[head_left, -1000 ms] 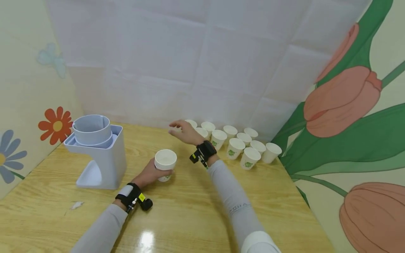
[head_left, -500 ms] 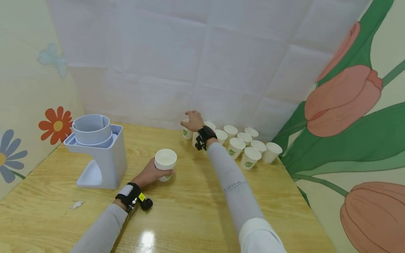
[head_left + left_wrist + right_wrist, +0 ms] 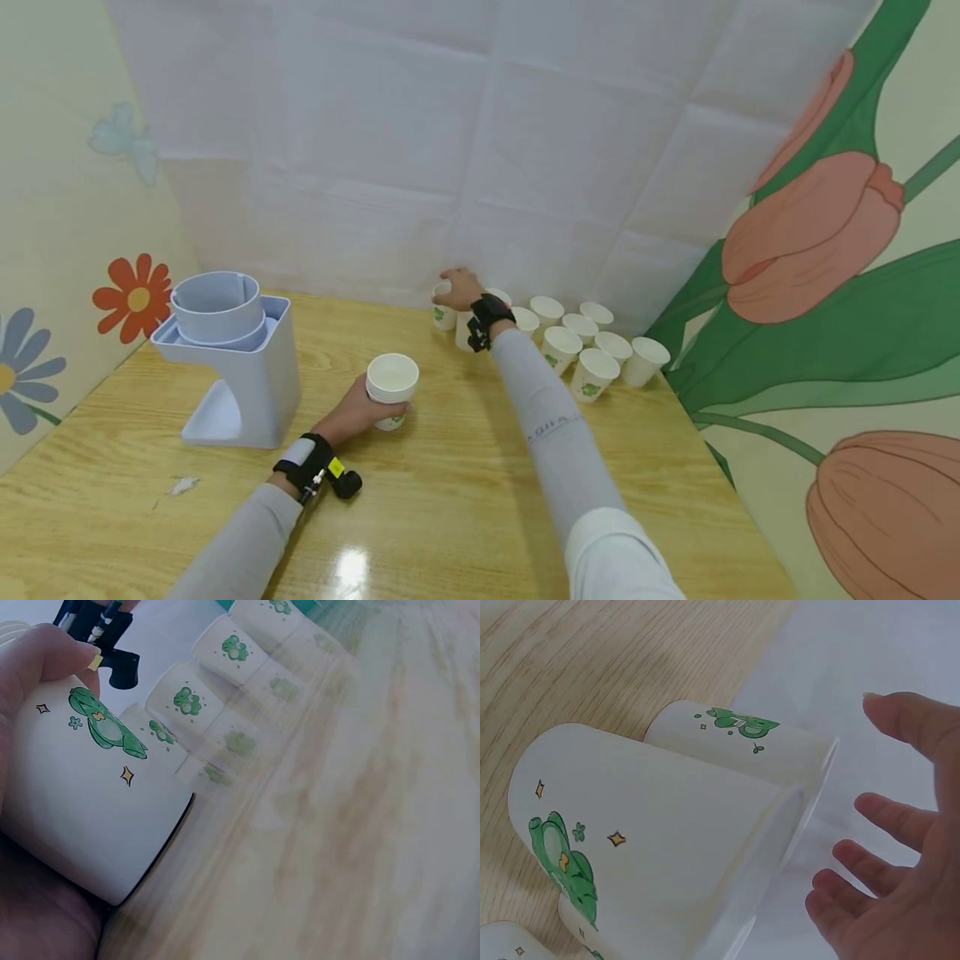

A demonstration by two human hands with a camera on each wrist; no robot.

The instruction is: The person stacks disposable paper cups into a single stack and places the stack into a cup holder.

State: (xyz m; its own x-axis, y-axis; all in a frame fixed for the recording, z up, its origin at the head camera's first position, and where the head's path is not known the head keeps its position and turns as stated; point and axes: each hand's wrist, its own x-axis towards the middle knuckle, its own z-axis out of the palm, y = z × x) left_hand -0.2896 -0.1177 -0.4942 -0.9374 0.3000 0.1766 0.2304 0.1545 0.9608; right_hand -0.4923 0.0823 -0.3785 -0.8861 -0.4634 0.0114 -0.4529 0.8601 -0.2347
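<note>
My left hand (image 3: 358, 412) grips a short stack of white paper cups (image 3: 392, 382) at the middle of the table. In the left wrist view, the outer paper cup (image 3: 105, 795) shows a green cartoon animal, its base close to the wood. My right hand (image 3: 461, 292) is over the leftmost paper cup (image 3: 442, 317) of a group at the back. The right wrist view shows that hand (image 3: 900, 832) with thumb and fingers apart, just off the rims of a far paper cup (image 3: 739, 746) and a nearer paper cup (image 3: 652, 825).
Several more white paper cups (image 3: 595, 375) stand upright to the right of the right hand. A pale blue plastic stand (image 3: 273, 383) holding a round container (image 3: 217, 312) is at the left. White sheeting (image 3: 360, 167) hangs behind the wooden table (image 3: 435, 500).
The right hand has gone right and back, from beside the group to over its leftmost cup; in the last half second it has barely shifted. The left hand stays put with its stack.
</note>
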